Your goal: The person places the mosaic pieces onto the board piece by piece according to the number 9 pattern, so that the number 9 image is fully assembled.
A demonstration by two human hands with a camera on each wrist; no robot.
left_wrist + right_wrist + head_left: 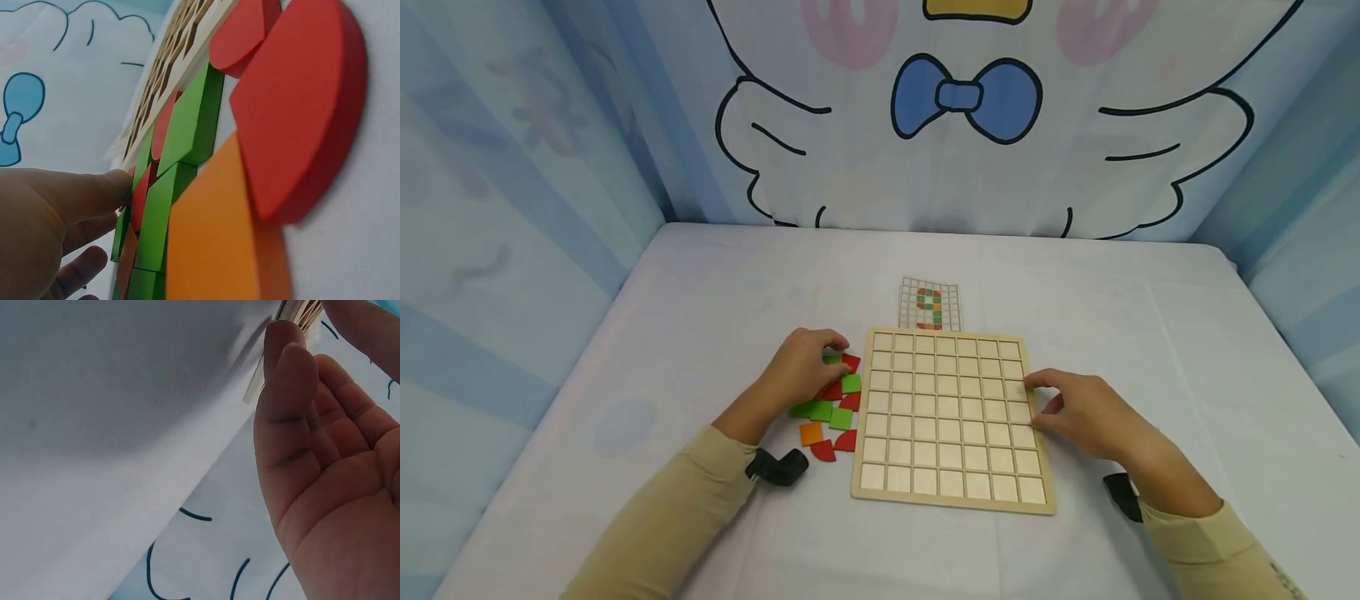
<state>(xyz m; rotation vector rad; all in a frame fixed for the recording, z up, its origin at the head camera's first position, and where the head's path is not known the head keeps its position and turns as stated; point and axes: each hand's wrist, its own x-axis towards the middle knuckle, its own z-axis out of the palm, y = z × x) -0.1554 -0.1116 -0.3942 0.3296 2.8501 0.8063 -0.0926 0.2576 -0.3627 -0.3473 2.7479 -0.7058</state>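
My left hand [806,362] is over the far end of a pile of flat coloured pieces, its thumb and index finger apart around a red piece [851,362]. In the left wrist view the thumb tip overlaps the edge of the row. The pile includes green squares [840,418], red quarter-rounds [823,451] and an orange square [811,433]. Right beside them lies a wooden grid board [863,493] with bare cells. At the board's right edge rest the thumb and index fingertips of my right hand [1086,410], spread apart along the rim.
Behind the board lies a pattern card [929,302] with a gridded red, green and orange figure, its near edge by the board's far rim. A white cloth covers the table [760,275]. Patterned curtains [512,208] stand at the back and both sides.
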